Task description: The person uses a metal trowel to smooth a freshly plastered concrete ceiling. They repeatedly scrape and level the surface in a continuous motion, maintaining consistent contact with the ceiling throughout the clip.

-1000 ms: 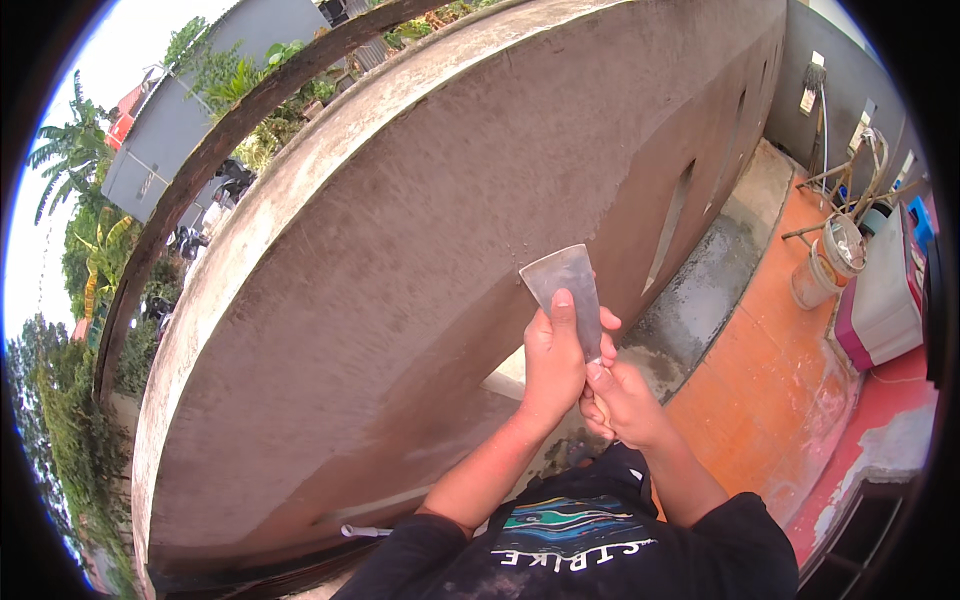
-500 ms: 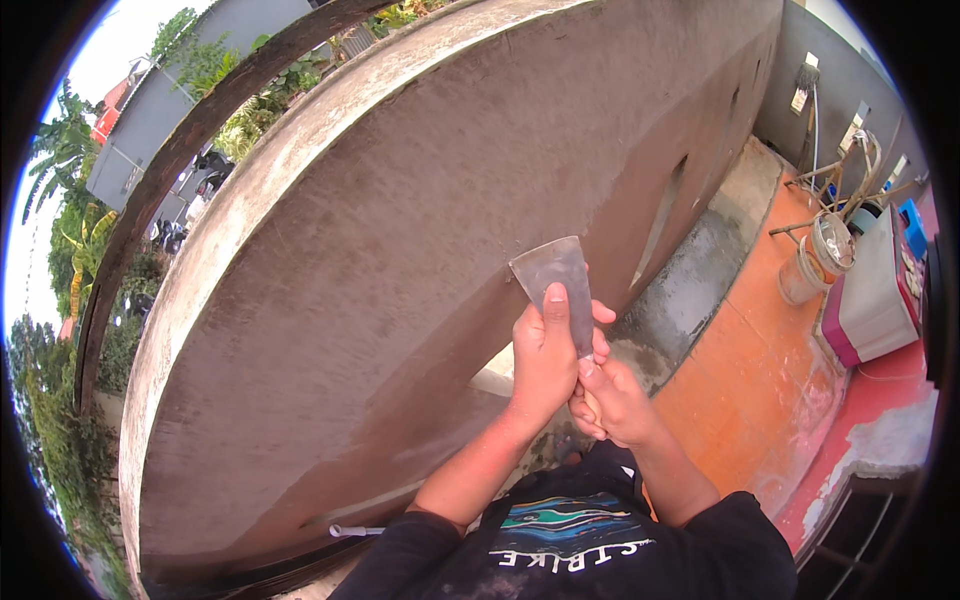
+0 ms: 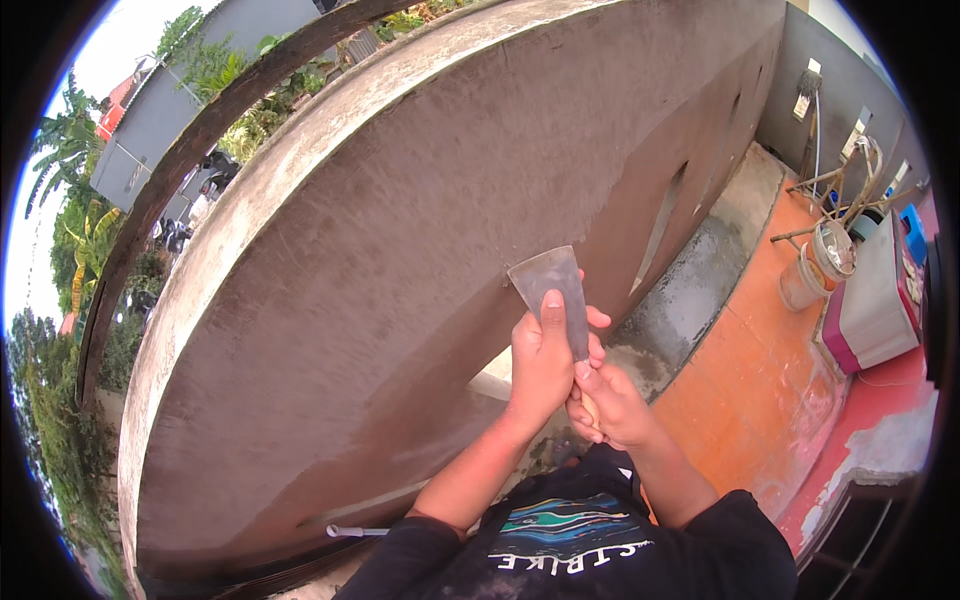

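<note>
A putty knife (image 3: 556,274) with a wide grey metal blade is held in front of a grey-brown plastered wall (image 3: 380,230). My left hand (image 3: 541,366) is closed round the blade, its thumb lying flat on the blade's face and some fingertips showing past the far side. Just below it, my right hand (image 3: 614,402) grips the pale handle, with the thumb up near the base of the blade. The two hands touch. The blade's broad edge points up and left; whether it touches the wall I cannot tell.
Narrow slots (image 3: 660,225) pierce the wall. To the right runs an orange floor (image 3: 735,375) beside a wet grey strip (image 3: 685,290). Stacked buckets (image 3: 803,280), a grey-white box (image 3: 868,300) and wooden poles (image 3: 850,185) stand there. A pale pipe (image 3: 350,531) lies low at left.
The putty knife and both hands have shifted very slightly left, the blade's edge a little lower. Both grips look the same.
</note>
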The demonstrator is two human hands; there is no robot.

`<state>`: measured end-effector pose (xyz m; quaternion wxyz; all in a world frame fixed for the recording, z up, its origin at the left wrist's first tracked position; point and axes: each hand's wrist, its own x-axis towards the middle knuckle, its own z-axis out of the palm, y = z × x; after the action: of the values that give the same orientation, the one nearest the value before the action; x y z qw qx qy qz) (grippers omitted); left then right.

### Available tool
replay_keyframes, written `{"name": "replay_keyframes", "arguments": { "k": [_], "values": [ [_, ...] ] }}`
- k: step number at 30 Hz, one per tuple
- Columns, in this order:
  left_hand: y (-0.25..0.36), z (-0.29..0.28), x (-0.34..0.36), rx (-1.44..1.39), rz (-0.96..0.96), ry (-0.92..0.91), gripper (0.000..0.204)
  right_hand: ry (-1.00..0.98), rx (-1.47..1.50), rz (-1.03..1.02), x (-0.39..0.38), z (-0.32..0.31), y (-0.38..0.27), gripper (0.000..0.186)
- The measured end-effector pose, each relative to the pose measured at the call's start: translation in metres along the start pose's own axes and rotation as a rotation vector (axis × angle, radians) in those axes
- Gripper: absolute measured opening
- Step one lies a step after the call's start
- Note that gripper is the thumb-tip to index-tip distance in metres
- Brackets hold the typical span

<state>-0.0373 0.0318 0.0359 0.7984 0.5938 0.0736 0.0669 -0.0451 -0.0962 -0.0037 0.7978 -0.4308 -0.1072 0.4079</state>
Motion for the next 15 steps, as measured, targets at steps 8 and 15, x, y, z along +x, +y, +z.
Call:
{"name": "replay_keyframes", "arguments": {
  "k": [8, 15],
  "values": [
    [0.001, 0.003, 0.003, 0.016, 0.043, 0.035, 0.056, -0.002, 0.031, -0.001, 0.004, -0.002, 0.002, 0.038],
    [0.003, 0.011, 0.004, -0.026, 0.005, 0.085, 0.055, -0.017, 0.005, 0.006, 0.008, -0.004, -0.003, 0.037]
  ]
}}
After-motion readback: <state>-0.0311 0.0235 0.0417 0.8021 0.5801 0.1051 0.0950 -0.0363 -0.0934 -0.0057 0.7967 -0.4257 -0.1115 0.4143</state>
